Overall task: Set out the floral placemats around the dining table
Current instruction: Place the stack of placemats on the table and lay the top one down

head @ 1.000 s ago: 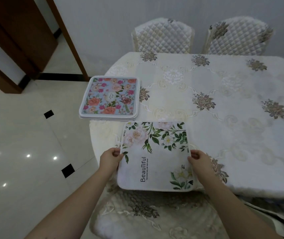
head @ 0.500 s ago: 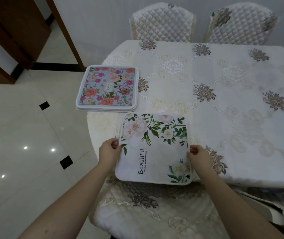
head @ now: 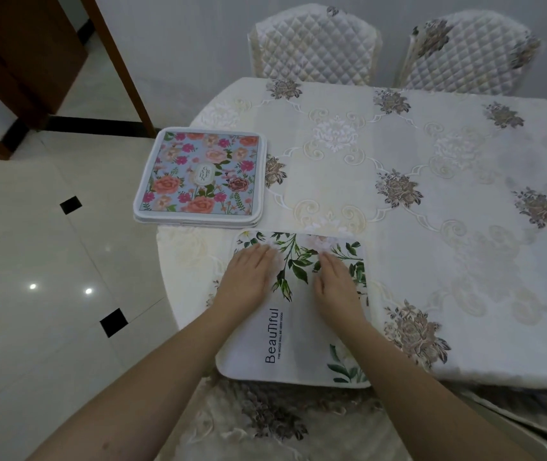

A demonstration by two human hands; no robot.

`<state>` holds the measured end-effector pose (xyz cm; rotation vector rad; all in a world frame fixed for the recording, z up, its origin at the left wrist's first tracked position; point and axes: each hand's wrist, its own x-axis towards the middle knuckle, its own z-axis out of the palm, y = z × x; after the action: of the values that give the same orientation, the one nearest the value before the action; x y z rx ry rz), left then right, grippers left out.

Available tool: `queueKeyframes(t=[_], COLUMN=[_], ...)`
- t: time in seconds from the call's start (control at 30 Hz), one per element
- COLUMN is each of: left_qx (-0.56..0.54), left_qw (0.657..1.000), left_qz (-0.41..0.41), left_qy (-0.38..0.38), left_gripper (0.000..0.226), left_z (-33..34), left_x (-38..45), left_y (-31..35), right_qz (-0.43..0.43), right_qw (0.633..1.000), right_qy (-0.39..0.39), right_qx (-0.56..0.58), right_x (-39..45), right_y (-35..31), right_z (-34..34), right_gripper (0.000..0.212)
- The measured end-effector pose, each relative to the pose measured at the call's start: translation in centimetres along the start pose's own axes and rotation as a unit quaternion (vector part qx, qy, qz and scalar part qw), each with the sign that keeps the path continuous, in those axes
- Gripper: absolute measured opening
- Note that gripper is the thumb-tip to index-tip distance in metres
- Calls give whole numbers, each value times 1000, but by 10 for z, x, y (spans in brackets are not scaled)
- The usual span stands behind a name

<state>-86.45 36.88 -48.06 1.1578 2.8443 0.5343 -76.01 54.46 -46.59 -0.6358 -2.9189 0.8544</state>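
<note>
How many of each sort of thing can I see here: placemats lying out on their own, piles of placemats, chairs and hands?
Placemats lying singly: 1, the white placemat under both hands
Piles of placemats: 1, the blue floral stack; how many it holds cannot be told
Quilted chairs at the far side: 2, left chair and right chair
Hands: 2, left hand and right hand
Total: 6

Open tablecloth (head: 431,227) right of and beyond white placemat (head: 298,344); stack of placemats (head: 199,174) just beyond-left, two quilted chairs (head: 315,44) along far edge.
</note>
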Motion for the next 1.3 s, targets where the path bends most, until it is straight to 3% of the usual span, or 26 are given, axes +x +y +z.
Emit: queueKeyframes(t=[0.23,0.43,0.8,0.93,1.1,1.2,1.3], left_qx=[60,49,65,113,-2,-40,-10], left_qw=[990,995,990,978,989,988,990], left_qz=[-5,-8,-83,-126,-125,-135,-113], left_qy=[-128,-82,-94,-125,-78,-57,-78], left_gripper=[72,56,71,66,54,54,57], left_z=[25,41,21,9,10,28,39], left_x=[40,29,6,15,-8,-38,-65], left_y=[5,-21,-53,-32,19,39,39], right_qz=[-50,-49,40,73,63,64,35], right_qw=[993,985,986,989,997,996,995], right_qy=[-26,-28,-13,-4,41,41,8], right_qx=[-104,-162,-161,-126,-26,-38,-90], right_x=[44,43,33,30,-8,-34,-57], right_y=[-15,11,73,58,1,-19,-16], right_z=[45,53,8,10,40,62,72], right_gripper=[67,58,64,61,60,61,60])
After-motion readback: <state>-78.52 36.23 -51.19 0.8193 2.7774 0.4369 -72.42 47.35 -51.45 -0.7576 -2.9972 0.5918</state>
